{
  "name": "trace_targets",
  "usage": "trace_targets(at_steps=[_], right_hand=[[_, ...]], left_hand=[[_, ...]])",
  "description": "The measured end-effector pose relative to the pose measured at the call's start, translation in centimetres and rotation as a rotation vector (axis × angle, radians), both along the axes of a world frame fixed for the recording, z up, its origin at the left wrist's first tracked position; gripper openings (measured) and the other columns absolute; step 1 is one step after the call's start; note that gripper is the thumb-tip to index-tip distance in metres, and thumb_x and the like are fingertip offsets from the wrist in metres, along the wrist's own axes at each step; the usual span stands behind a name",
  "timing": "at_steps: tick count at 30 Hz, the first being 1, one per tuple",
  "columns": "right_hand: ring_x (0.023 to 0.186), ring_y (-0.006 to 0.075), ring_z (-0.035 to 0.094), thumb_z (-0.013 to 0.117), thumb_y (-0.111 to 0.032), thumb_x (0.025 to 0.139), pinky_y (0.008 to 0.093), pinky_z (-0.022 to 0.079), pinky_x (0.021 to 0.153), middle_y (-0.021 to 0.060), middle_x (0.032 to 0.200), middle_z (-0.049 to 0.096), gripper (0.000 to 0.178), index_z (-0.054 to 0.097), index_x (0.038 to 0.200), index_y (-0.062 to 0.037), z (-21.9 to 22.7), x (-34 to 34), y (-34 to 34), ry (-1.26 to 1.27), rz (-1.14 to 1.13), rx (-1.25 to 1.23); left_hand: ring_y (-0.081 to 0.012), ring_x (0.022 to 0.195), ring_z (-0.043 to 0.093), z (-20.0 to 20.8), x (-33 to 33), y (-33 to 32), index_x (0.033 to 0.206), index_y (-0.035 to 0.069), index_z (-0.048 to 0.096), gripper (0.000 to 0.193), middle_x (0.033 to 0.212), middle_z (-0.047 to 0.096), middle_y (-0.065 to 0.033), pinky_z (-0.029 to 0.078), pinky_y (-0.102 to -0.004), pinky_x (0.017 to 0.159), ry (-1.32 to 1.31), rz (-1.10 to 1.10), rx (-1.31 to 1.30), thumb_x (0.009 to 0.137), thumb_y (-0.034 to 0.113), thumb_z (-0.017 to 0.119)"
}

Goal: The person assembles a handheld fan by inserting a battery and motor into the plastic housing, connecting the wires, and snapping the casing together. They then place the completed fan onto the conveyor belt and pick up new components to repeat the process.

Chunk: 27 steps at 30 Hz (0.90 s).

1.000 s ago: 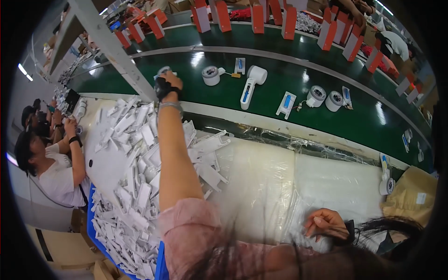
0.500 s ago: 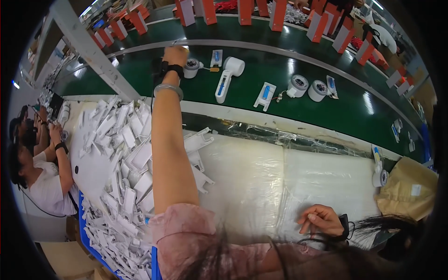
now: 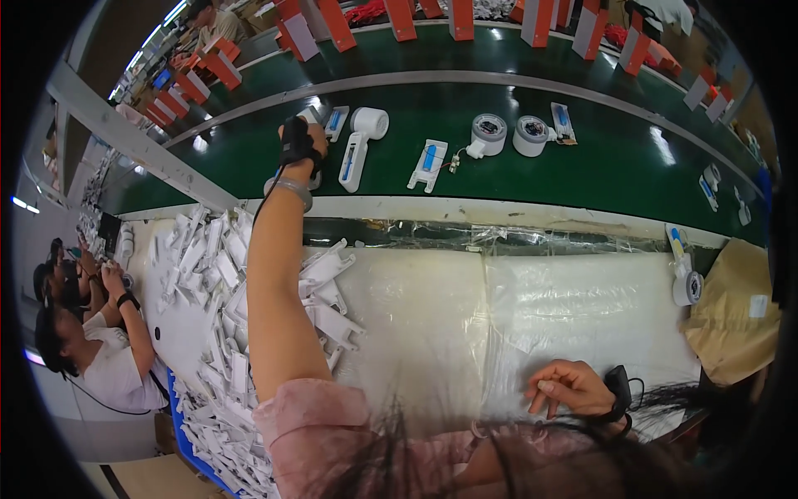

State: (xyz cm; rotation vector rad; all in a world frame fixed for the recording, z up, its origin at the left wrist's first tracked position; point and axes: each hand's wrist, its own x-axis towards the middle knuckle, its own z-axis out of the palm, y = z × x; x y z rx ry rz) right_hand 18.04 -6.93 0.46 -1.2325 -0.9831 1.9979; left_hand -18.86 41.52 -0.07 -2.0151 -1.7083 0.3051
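Observation:
My left hand (image 3: 306,143) reaches out over the green conveyor belt, at the place of a white round-headed unit. A black strapped device on the hand hides most of its fingers and their hold. Just right of it lies a white casing piece with a blue battery (image 3: 335,122), then a white handheld fan-like body (image 3: 359,150) with a round head. My right hand (image 3: 572,388) is low over the plastic-covered table (image 3: 582,308), fingers loosely bent, slightly apart, holding nothing.
White casing halves (image 3: 220,266) are heaped left of my left arm, spilling into a blue bin (image 3: 184,437). More round units (image 3: 489,135) and battery pieces (image 3: 430,166) lie along the belt. Orange-white boxes (image 3: 403,18) stand beyond it. A brown bag (image 3: 736,316) sits right; a co-worker (image 3: 108,353) is left.
My view has shifted, so the belt items appear further left. My left hand has come down over the white round unit, hiding it. My right hand stays nearly still.

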Motion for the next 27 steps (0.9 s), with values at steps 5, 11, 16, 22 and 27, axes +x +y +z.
trace_targets(at_steps=[5,11,16,22,27], right_hand=[[0.086,0.0242,0.07,0.048,-0.008,0.1,0.0285,0.057,0.061,0.0168,0.104,0.066,0.022,0.055,0.115,0.0046,0.0,0.1,-0.2,0.006,0.017,0.018],[0.087,0.0213,0.07,0.049,-0.011,0.1,0.026,0.058,0.059,0.016,0.102,0.067,0.023,0.054,0.117,0.0048,-0.5,0.0,-0.4,0.034,-0.013,0.006],[0.087,0.0212,0.07,0.049,-0.011,0.1,0.0261,0.058,0.058,0.0157,0.102,0.067,0.023,0.055,0.116,0.0047,-0.1,-0.3,-0.4,0.034,0.011,0.038],[0.086,0.0247,0.07,0.048,-0.009,0.1,0.029,0.058,0.061,0.0166,0.102,0.065,0.022,0.054,0.115,0.0051,-0.1,0.1,0.2,0.015,0.014,0.008],[0.086,0.0245,0.07,0.048,-0.008,0.1,0.0289,0.058,0.061,0.0162,0.102,0.065,0.021,0.054,0.115,0.0049,0.0,0.0,0.1,-0.008,0.021,0.002]], left_hand=[[-0.0253,0.101,0.065,-0.1,-1.1,-1.2,0.095,0.014,0.074,0.019,0.102,0.07,-0.0147,0.042,-0.0377,0.083,-0.196,-0.066,0.195,0.085,0.023,0.06],[-0.0232,0.111,0.061,-0.3,-1.0,-0.1,0.102,0.01,0.073,0.026,0.112,0.067,-0.0173,0.042,-0.039,0.086,-0.202,0.156,-0.038,0.087,0.027,0.059],[-0.0352,0.102,0.064,0.7,-5.6,3.0,0.096,0.005,0.074,0.048,0.109,0.069,-0.0154,0.049,-0.0437,0.088,-0.36,0.165,0.075,0.082,0.049,0.058],[-0.0148,0.076,0.058,10.7,-3.1,-6.8,0.09,-0.001,0.072,0.02,0.083,0.068,-0.0086,0.047,-0.0291,0.072,-1.309,-0.156,-0.512,0.082,0.016,0.065],[-0.0154,0.087,0.057,15.1,2.1,-16.9,0.093,0.006,0.073,0.017,0.097,0.058,-0.0042,0.045,-0.0306,0.077,-1.067,-0.622,-0.576,0.077,0.01,0.072]])
